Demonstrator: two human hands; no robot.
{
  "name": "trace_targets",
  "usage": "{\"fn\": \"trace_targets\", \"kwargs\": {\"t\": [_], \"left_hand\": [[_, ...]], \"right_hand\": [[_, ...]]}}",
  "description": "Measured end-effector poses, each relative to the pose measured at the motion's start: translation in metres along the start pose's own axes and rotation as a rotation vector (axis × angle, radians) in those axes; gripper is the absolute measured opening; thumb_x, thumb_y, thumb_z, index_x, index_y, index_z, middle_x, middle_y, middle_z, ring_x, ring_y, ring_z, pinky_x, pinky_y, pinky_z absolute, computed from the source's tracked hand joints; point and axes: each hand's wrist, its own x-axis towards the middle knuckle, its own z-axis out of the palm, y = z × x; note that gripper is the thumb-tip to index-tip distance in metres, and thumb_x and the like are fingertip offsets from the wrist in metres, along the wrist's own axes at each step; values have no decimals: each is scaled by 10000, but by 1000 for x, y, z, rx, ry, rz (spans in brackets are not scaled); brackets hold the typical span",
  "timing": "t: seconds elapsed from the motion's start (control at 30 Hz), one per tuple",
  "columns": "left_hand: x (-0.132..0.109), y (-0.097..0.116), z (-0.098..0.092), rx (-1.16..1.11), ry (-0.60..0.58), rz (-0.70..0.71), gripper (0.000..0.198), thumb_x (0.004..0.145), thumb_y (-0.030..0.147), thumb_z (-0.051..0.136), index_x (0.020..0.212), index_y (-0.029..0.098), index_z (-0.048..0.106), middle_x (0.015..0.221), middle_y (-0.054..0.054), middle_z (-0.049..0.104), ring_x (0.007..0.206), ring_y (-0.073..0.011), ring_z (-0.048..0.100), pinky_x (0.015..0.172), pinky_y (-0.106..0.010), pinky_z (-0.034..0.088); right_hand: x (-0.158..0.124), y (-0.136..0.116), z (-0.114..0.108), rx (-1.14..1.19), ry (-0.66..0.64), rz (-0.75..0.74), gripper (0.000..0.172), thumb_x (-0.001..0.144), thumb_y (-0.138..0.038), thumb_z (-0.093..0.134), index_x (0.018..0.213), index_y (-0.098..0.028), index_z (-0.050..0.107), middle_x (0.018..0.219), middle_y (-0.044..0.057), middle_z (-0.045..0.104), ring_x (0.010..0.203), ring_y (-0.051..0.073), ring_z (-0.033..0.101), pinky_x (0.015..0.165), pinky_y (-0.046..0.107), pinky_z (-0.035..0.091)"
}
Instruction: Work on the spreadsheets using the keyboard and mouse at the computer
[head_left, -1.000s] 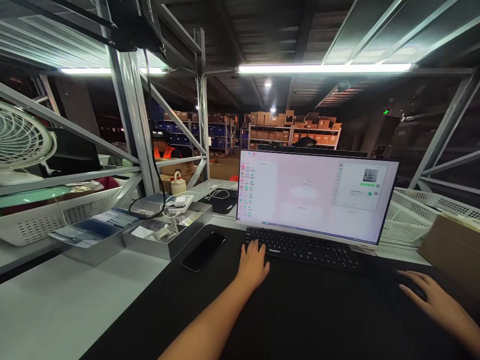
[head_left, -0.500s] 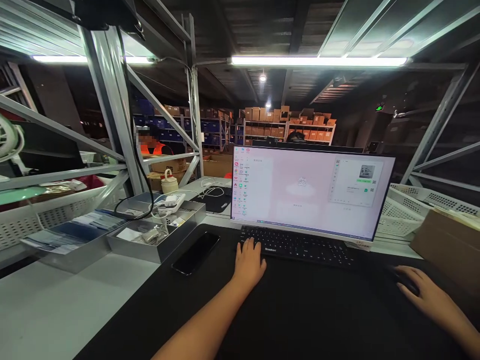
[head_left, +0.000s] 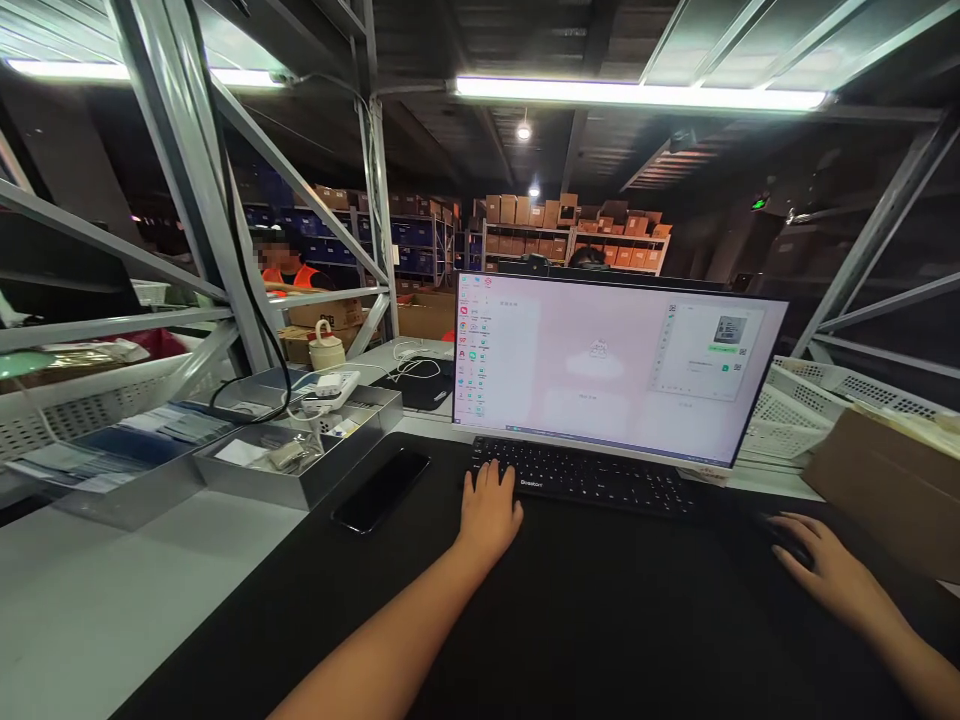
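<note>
My left hand [head_left: 489, 512] rests palm down at the left end of a black keyboard [head_left: 592, 483], its fingers stretched out and slightly spread over the keys. To the right, my right hand [head_left: 825, 565] is curved over a black computer mouse [head_left: 789, 543] on the dark desk mat [head_left: 600, 610]. Behind the keyboard stands a lit monitor [head_left: 615, 370] with rows of icons at its left side and a small window at its right. A black phone [head_left: 381, 490] lies flat on the mat, left of my left hand.
Left of the mat are a grey open box [head_left: 300, 485] with small items and a tray of papers [head_left: 120, 450]. A cardboard box [head_left: 885, 490] and white perforated baskets [head_left: 795, 420] stand at right. A person in an orange vest [head_left: 300, 275] is beyond the metal frame.
The whole view has shifted slightly down and to the right. Both hands keep their places, the left on the keyboard and the right on the mouse.
</note>
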Motion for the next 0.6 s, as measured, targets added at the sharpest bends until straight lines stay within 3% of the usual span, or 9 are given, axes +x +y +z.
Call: {"fn": "trace_targets", "kwargs": {"t": [0.4, 0.6], "left_hand": [[-1, 1, -4, 20, -17, 14, 554, 921, 277, 471, 1458, 145, 495, 1586, -192, 454, 1498, -325, 378, 1245, -566, 258], [0, 1, -3, 43, -14, 22, 549, 922, 264, 468, 1457, 144, 498, 1583, -192, 459, 1492, -330, 388, 1234, -569, 280]], "right_hand": [[0, -6, -2, 12, 36, -28, 537, 804, -565, 517, 1194, -233, 681, 1243, 121, 682, 1174, 319, 668, 1006, 462, 546], [-2, -9, -6, -65, 13, 23, 530, 813, -501, 524, 1255, -237, 646, 1301, 107, 660, 1105, 274, 695, 899, 382, 582]]}}
